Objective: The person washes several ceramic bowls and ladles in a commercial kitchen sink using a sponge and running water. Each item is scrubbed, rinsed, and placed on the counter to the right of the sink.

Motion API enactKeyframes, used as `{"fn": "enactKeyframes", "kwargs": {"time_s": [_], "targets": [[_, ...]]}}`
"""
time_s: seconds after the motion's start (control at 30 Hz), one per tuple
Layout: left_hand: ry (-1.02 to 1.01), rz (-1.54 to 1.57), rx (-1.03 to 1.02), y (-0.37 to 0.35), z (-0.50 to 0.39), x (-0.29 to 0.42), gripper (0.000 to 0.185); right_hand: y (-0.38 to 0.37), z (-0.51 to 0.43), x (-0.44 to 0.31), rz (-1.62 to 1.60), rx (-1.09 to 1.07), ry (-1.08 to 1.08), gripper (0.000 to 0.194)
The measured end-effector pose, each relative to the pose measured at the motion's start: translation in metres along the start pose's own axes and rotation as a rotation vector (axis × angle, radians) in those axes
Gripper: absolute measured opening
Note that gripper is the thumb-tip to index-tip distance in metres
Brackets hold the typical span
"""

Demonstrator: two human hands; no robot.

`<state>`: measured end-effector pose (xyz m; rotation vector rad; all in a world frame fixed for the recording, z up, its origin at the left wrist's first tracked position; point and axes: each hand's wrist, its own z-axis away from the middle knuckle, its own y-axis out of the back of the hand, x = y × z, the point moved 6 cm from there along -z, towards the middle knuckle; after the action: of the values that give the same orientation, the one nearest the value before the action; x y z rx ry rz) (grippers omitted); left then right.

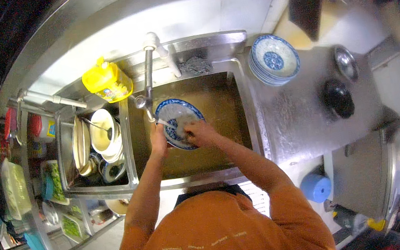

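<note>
Over the steel sink basin [215, 99], which holds murky brownish water, my left hand [159, 140] grips the left rim of a blue-and-white patterned plate or shallow bowl [178, 108]. Water runs onto the dish from the metal faucet [147, 75]. My right hand [199, 132] is on the dish's inner face at its right side, fingers curled; whether something is in them cannot be told. To the right of the basin, a stack of blue-rimmed dishes [274, 59] stands on the steel counter.
Cream plates and bowls [102, 129] fill the left basin. A yellow plastic container [107, 80] sits behind it, and steel wool [195, 65] lies on the back ledge. A dark bowl [338, 99] and a metal bowl [346, 63] are at the right. Shelves with baskets flank the left.
</note>
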<state>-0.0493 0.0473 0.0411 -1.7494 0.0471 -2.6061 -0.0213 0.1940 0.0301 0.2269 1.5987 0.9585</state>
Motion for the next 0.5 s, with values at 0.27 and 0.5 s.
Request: {"fn": "enactKeyframes", "kwargs": {"time_s": [0.27, 0.5], "targets": [[0.383, 0.457, -0.221, -0.029, 0.028, -0.01, 0.056, 0.03, -0.037, -0.016, 0.074, 0.348, 0.062, 0.028], [-0.075, 0.022, 0.136, -0.013, -0.003, 0.006, 0.046, 0.021, -0.013, -0.011, 0.071, -0.018, -0.478, 0.036]]}}
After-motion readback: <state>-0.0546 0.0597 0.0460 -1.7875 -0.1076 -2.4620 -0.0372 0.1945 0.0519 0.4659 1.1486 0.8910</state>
